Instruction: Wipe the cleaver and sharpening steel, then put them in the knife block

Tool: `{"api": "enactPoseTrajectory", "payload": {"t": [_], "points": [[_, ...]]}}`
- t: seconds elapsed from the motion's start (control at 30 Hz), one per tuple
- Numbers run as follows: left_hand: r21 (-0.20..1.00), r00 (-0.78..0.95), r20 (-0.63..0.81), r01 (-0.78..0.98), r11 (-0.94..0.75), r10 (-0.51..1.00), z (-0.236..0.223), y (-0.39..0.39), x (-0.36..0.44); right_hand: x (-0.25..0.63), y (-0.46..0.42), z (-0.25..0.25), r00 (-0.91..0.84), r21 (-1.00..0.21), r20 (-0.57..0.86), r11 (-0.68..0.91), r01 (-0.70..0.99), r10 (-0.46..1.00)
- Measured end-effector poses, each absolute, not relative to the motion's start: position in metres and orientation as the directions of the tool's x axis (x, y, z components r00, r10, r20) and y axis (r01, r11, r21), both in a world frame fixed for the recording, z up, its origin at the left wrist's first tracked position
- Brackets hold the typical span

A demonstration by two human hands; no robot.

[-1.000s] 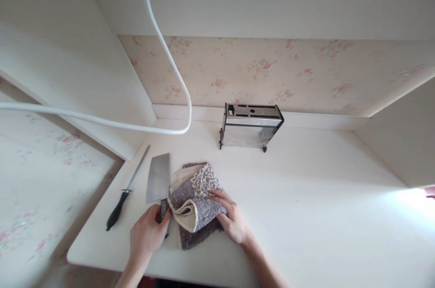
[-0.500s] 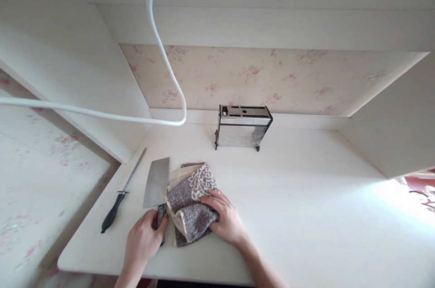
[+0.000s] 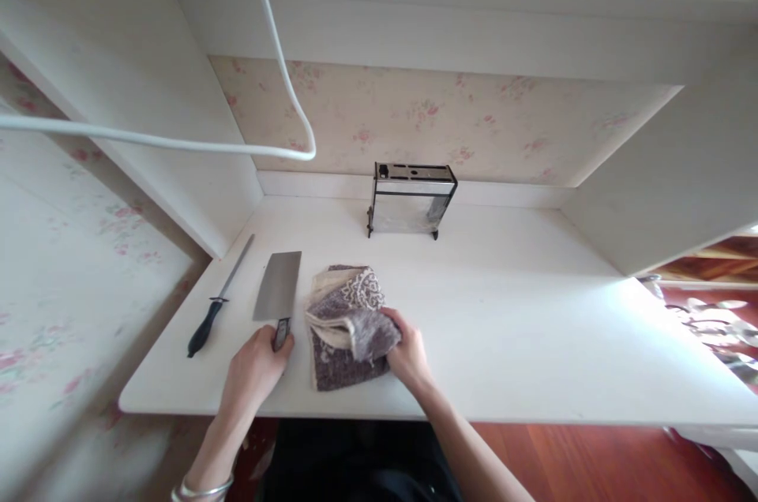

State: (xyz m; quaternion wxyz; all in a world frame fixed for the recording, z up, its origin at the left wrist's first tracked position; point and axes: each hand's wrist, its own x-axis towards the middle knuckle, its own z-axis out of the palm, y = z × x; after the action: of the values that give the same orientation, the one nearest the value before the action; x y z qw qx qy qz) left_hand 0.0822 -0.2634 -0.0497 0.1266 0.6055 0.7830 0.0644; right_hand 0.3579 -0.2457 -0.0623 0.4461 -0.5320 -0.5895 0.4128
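My left hand (image 3: 259, 366) is closed around the dark handle of a cleaver (image 3: 278, 286), whose broad steel blade points toward the back wall. Just right of it lies a folded brown and cream towel (image 3: 347, 376) with a pale lace-like pattern. My right hand (image 3: 407, 350) grips a bunched part of this towel at its right side, lifting that fold a little while the lower layer stays on the counter. A honing steel (image 3: 207, 325) with a black handle lies left of the cleaver, touched by neither hand.
A metal and black knife block (image 3: 413, 200) with clear sides stands at the back of the white counter (image 3: 521, 312). A white cable (image 3: 290, 84) hangs across the upper left. White side panels rise at left and right, and a cabinet is above.
My right hand has closed on the towel and drawn its upper fold to the right, baring the darker layer below. My left hand keeps the cleaver's handle. The view has shifted.
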Motion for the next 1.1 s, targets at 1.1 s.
{"api": "enactPoseTrajectory", "payload": {"t": [1.1], "points": [[0.941, 0.036, -0.334, 0.063, 0.332, 0.942, -0.021, -0.295, 0.161, 0.443, -0.280, -0.046, 0.279, -0.633, -0.476, -0.104, -0.767, 0.834]]}}
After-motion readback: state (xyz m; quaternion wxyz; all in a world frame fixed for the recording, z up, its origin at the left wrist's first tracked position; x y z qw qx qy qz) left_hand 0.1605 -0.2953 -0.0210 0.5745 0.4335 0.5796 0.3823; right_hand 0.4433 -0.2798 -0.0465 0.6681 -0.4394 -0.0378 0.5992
